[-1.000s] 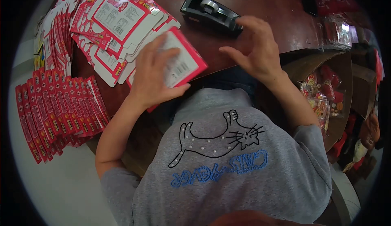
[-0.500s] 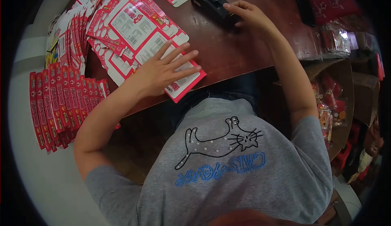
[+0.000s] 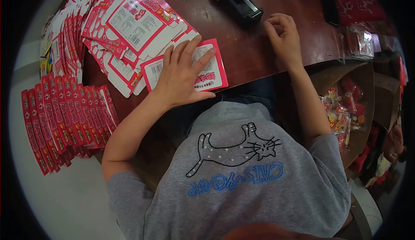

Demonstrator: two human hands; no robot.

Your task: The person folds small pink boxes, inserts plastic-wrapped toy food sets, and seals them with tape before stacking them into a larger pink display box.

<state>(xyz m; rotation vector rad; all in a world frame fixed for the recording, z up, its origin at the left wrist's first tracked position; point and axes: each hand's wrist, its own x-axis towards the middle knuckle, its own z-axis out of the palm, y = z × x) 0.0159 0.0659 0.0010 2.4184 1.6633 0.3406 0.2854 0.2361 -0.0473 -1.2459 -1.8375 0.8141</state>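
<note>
Near the table's front edge lies a pink-and-white carton [image 3: 217, 67], printed panel up. My left hand [image 3: 180, 69] rests on top of it with fingers spread, pressing but not wrapped round it. To the right, my right hand [image 3: 283, 37] hovers over the table with thumb and index finger brought together. Anything between those fingertips is too small to make out. Just left of that hand stands a black tape dispenser [image 3: 235, 4] with a roll of tape in it.
Flat unfolded cartons [image 3: 134, 22] are heaped at the back left. A row of pink cartons [image 3: 65, 114] stands at the table's left side. A dark phone-like object [image 3: 329, 6] and clear plastic packets [image 3: 359, 43] lie on the right. An open cardboard box [image 3: 367, 95] holds wrapped packets.
My right hand has left the tape dispenser, moving right and slightly down, its fingers curling into a pinch. Under my left hand, the carton has turned and separated from the heap.
</note>
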